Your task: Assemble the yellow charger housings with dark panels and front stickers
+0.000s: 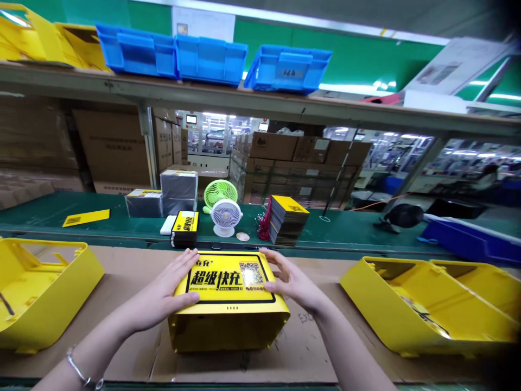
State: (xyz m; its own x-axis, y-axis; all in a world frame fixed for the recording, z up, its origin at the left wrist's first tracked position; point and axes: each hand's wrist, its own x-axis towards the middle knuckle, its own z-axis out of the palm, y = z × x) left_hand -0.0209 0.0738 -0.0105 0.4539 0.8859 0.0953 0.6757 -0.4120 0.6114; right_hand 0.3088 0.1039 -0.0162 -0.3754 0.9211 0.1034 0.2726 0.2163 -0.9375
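A: Where were the hands?

B: The left hand (175, 285) and right hand (293, 285) lay on opposite edges of one yellow shell (228, 309), directly between them. Its hollow side faced the wearer.

A: How did they grip it?

B: Neither was clenched. The left fingers stretched along its edge, thumb near the close corner. The right thumb touched the black-bordered label (223, 278) on top, its fingers bent over the far corner. I could not tell how firmly they pressed.

A: What was underneath?

B: Brown cardboard (307, 361), on which the shell rested with its label facing up.

A: And around the grip?

B: Well to the left of the left hand stood another yellow housing (67, 304); well to the right of the right hand were two more, side by side, the closer one (378, 309) holding something too blurred to name. Just beyond the hands, on a green bench (345, 225), stood a white fan (226, 216), a green fan (220, 193) behind it, and a yellow-topped stack (287, 222) beside dark red wires (265, 222).
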